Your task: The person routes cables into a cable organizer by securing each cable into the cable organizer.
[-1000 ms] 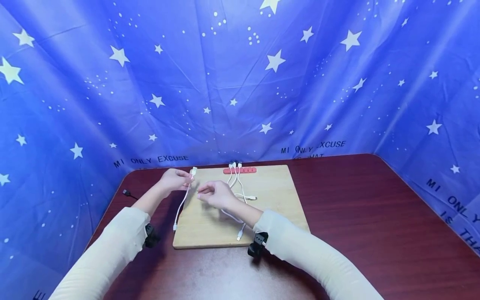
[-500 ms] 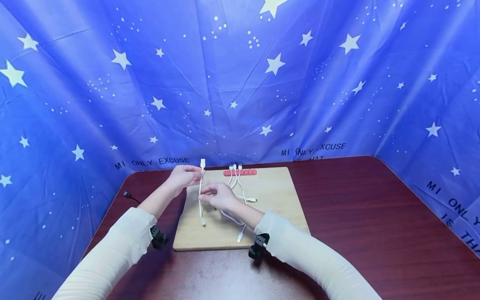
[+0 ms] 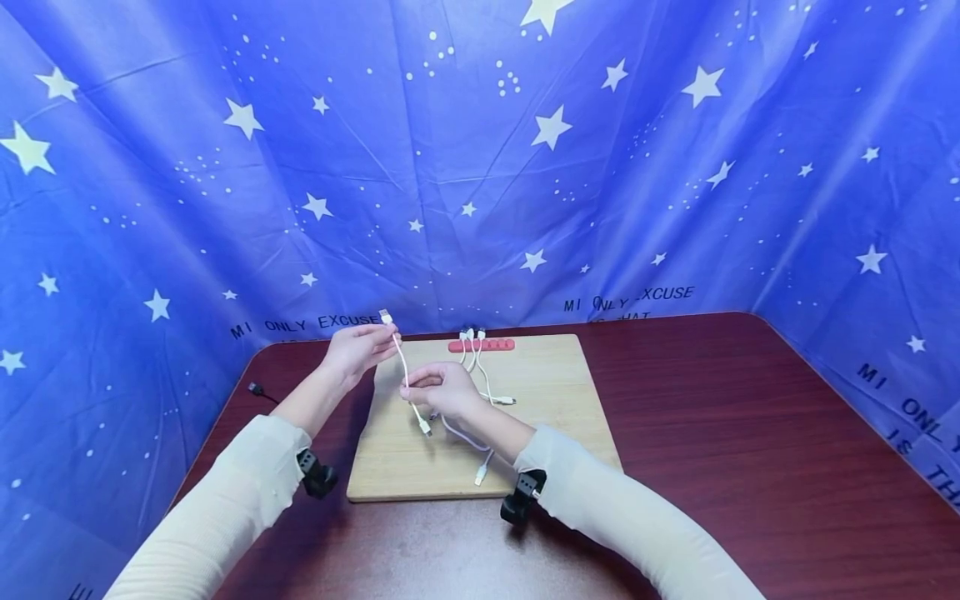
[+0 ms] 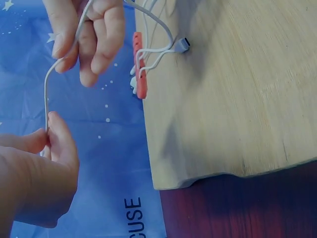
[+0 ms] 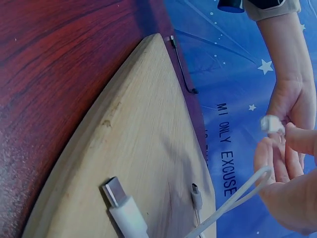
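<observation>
We've got one cable (image 3: 406,364) aloft by one board (image 3: 547,433), left hand (image 3: 357,352) pinching below its upper plug (image 3: 386,317), right hand (image 3: 447,390) pinching lower; three plugs (image 3: 471,334) line one red clip (image 3: 498,345)!

Soft shadows mark the board (image 4: 237,109); glare whitens the table (image 3: 435,546).

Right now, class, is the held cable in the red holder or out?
Out. The cable runs from the left grip to the right grip, both ends visible and apart from the red holder.
</observation>
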{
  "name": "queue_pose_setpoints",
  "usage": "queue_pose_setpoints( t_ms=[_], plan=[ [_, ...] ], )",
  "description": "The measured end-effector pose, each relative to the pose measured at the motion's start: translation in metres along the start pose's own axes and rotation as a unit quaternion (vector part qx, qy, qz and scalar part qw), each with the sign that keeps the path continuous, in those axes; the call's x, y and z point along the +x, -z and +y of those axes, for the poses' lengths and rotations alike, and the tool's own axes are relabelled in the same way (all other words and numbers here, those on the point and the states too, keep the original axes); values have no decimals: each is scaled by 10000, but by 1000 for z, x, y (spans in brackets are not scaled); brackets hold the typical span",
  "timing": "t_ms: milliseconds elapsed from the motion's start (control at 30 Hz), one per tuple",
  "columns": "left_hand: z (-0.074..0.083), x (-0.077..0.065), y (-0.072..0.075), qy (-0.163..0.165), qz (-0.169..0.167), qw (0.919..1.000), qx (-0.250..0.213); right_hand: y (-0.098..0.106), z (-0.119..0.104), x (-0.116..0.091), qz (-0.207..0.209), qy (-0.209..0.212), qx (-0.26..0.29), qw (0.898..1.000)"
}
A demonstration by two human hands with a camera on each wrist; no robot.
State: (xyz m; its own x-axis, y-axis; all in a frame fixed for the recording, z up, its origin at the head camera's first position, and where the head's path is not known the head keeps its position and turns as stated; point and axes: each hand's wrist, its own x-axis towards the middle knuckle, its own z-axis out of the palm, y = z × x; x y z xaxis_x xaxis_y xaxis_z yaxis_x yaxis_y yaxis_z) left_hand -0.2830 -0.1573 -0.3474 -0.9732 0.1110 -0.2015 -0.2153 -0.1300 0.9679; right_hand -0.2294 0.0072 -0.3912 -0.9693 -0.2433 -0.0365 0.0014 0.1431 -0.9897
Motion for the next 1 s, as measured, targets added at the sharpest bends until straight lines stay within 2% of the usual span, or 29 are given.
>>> queue_pose_setpoints(
  t_ms=[267, 567, 700, 833, 1000],
  plan=[
    [6, 0, 0, 166, 195, 9983, -517, 5, 2, -5, -33, -289, 254, 9993],
    [9, 1, 1, 313, 113, 9956, -874, 10, 2, -9, -216, -295, 343, 9987],
    [9, 0, 0, 204, -5, 9962, -852, 13, 3, -13, -359, -252, 371, 9983],
    [8, 0, -1, -36, -196, 9975, -683, 18, 1, -17, -486, -395, 454, 9970],
    [9, 0, -2, -292, -277, 9979, -517, 24, -3, -21, -673, -506, 628, 9945]
  ],
)
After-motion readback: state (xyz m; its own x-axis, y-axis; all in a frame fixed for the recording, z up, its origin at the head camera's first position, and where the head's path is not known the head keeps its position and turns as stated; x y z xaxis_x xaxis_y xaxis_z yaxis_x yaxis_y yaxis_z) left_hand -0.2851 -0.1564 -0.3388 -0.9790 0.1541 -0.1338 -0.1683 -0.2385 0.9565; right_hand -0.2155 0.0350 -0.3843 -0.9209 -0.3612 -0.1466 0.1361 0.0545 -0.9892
